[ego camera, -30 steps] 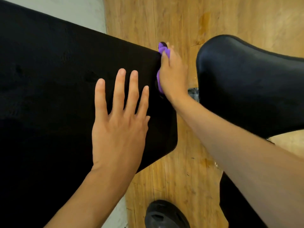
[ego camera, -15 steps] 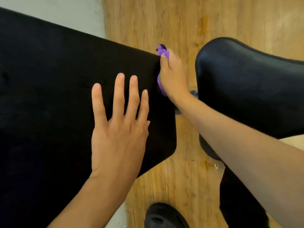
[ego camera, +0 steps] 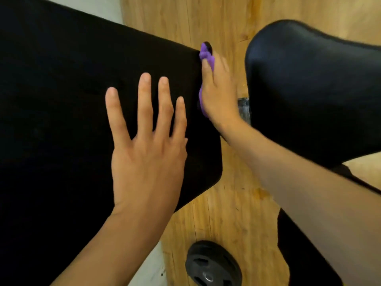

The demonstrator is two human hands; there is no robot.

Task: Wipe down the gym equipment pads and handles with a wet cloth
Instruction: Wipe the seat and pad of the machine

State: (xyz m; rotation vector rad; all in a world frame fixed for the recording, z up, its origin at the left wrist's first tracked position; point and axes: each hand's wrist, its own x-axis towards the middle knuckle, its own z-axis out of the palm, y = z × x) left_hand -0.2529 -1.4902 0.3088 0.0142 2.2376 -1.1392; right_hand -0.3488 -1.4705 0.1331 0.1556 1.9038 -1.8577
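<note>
A large black bench pad [ego camera: 61, 89] fills the left of the view. My left hand [ego camera: 148, 149] lies flat on top of it, fingers straight and spread. Against the pad's right side edge my right hand [ego camera: 218, 93] presses a purple cloth [ego camera: 206, 53]. The cloth sticks out above my fingertips and shows again below my palm; the rest of it is hidden behind the hand. Whether my right fingers curl round the cloth cannot be seen. A second black pad [ego camera: 309, 85] sits to the right, across a narrow gap.
Wooden floor [ego camera: 226, 213] shows between and below the two pads. A black weight plate [ego camera: 212, 265] lies on the floor at the bottom centre. A metal frame part [ego camera: 244, 108] shows in the gap. Pale floor [ego camera: 150, 265] lies at bottom left.
My right hand with the cloth has slid slightly along the pad's side edge. My left hand stays flat on the pad, almost unmoved.
</note>
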